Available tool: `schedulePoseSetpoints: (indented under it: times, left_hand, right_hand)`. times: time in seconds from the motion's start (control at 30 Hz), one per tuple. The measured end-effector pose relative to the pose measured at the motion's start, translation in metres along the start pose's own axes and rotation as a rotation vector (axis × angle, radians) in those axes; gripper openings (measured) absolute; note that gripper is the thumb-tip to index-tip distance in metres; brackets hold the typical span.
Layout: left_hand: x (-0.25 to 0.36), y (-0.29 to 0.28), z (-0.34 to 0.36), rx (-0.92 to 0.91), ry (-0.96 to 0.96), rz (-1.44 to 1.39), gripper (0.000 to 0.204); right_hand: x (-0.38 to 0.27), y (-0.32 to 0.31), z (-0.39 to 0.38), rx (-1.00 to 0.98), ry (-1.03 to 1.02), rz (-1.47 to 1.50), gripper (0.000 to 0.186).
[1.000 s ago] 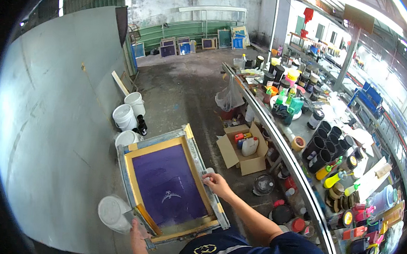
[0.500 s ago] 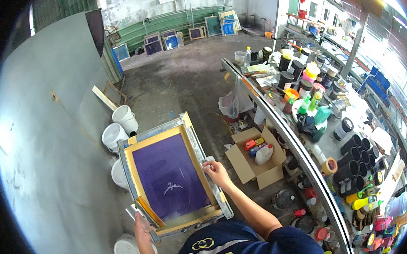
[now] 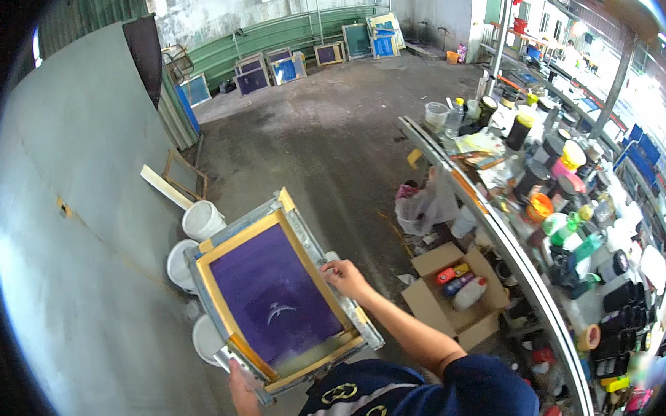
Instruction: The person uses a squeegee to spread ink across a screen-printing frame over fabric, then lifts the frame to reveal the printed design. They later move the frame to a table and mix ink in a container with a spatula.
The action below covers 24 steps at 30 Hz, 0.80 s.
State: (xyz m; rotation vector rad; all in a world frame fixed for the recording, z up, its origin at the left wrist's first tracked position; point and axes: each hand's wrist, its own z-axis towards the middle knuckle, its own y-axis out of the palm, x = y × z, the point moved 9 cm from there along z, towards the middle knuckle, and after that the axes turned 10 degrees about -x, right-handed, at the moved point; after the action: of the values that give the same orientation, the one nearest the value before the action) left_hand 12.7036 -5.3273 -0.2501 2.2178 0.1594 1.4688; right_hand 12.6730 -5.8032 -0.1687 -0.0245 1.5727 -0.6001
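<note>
A screen printing frame point(image 3: 206, 270) with tan-taped inner borders and grey outer rails slants in front of me. Its purple mesh point(image 3: 261, 268) bears a pale curved design near the lower middle and a whitish haze at the near end. My right hand point(image 3: 348, 279) is closed on the right rail, thumb and fingers pinched together. At the near left corner, my left hand point(image 3: 243, 384) grips the frame's edge, its fingers partly hidden. An amber strip point(image 3: 251, 357) lies along that corner beside the left hand; whether it is loose or fixed I cannot tell.
White buckets point(image 3: 204, 220) line the floor left of the frame, beside a grey panel point(image 3: 71, 253). On the right stands a long table point(image 3: 493, 210) crowded with tubs and bottles. An open cardboard box point(image 3: 428, 305) holds bottles below it. More screens point(image 3: 287, 68) lean against the far wall.
The view has shifted, so the table and cardboard box appear farther right and lower. Both hands keep their places on the frame, which sits slightly farther left in view.
</note>
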Motion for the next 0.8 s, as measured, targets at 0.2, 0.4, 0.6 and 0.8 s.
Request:
schedulePoseSetpoints:
  times: [0.2, 0.4, 0.6, 0.8]
  left_hand:
    - [0.080, 0.098, 0.224, -0.146, -0.067, 0.066, 0.063]
    - [0.068, 0.100, 0.439, -0.090, -0.195, 0.102, 0.068]
    - [0.047, 0.226, 0.648, -0.197, -0.209, 0.241, 0.071]
    - [0.052, 0.332, 0.794, -0.135, -0.153, 0.340, 0.068]
  right_hand:
    - [0.026, -0.026, 0.200, -0.001, 0.123, 0.091, 0.025]
    - [0.070, -0.076, 0.301, 0.143, 0.168, 0.360, 0.019]
    - [0.147, -0.157, 0.435, 0.283, 0.250, 0.495, 0.020]
    - [0.155, -0.255, 0.607, 0.310, 0.258, 0.605, 0.020]
